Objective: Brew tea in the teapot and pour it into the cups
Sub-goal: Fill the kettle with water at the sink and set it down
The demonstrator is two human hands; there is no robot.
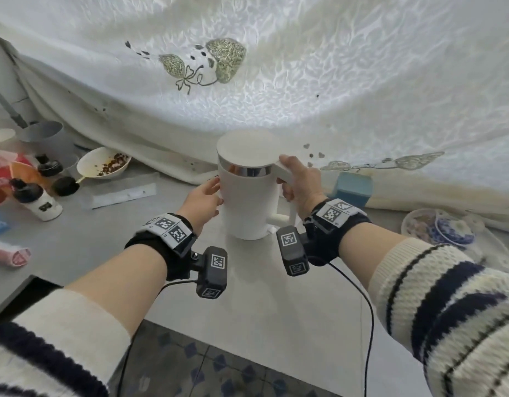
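A white electric kettle (247, 202) with a flat lid and a chrome band stands upright on the grey counter (104, 242), in the middle of the head view. My right hand (299, 181) is closed around its handle on the right side. My left hand (204, 196) rests with its fingers against the kettle's left wall. At the far right, blue-and-white cups and saucers (448, 227) lie on a tray (497, 253). No teapot is in sight.
At the left stand dark-capped bottles (35, 196), a bowl (103, 164) with brown bits, a metal cup (44, 136) and a pink roll (9, 253). A white embroidered cloth (276, 81) hangs behind. A blue box (352, 187) sits right of the kettle. The counter edge runs near me.
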